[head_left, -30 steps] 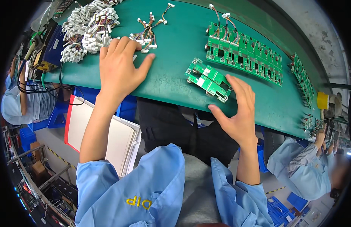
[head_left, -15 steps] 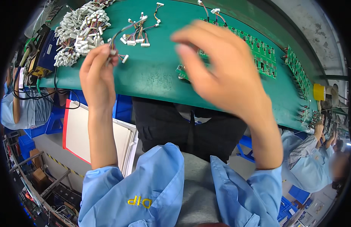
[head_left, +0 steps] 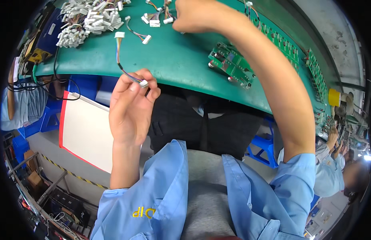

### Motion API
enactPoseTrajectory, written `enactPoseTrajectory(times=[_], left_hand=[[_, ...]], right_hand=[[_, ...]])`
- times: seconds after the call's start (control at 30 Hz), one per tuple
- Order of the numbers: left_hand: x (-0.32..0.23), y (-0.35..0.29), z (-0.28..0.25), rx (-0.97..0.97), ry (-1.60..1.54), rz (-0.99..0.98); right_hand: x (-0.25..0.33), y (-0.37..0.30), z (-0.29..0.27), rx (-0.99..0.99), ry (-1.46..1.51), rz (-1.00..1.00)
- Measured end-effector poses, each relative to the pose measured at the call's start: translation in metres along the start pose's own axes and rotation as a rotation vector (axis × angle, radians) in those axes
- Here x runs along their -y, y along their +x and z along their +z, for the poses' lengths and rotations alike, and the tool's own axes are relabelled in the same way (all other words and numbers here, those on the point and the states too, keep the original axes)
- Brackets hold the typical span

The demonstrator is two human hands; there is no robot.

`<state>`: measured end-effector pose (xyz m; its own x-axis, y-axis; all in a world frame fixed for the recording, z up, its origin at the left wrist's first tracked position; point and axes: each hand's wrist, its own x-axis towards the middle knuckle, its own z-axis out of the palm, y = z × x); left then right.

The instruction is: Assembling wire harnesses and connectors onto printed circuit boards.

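Note:
My left hand [head_left: 131, 108] is raised at the near edge of the green table. Its fingertips pinch the white connector at one end of a multicoloured wire harness [head_left: 120, 60], whose other connector sticks up and away. At the far side, my right hand [head_left: 195, 16] has its fingers curled downward beside several loose wire harnesses [head_left: 155, 21]; what its fingertips hold, if anything, is hidden. Another harness [head_left: 138, 33] lies alone on the table. To the right of it, below my right forearm, sits a small group of green circuit boards [head_left: 231, 64].
A big heap of white-plugged harnesses [head_left: 91, 20] covers the far left, beside a dark blue box [head_left: 45, 36]. More green circuit boards [head_left: 283, 46] line the right, past my forearm. A yellow roll [head_left: 334, 97] is at the far right. Other people sit at both sides.
My left hand has come nearer and to the right, with the harness in its fingers. My right hand has swept away from me toward the loose harnesses, and its fingers have curled.

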<state>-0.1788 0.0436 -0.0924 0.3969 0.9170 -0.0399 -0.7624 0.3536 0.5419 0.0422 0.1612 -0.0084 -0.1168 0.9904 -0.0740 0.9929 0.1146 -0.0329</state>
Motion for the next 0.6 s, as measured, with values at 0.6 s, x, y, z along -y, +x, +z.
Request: enactPoseTrajectory(times=[0.6], left_hand=[[0.083, 0.020, 0.068, 0.095, 0.714, 0.203]], right_hand=[[-0.071, -0.211, 0.025, -0.406, 0.741, 0.239]])
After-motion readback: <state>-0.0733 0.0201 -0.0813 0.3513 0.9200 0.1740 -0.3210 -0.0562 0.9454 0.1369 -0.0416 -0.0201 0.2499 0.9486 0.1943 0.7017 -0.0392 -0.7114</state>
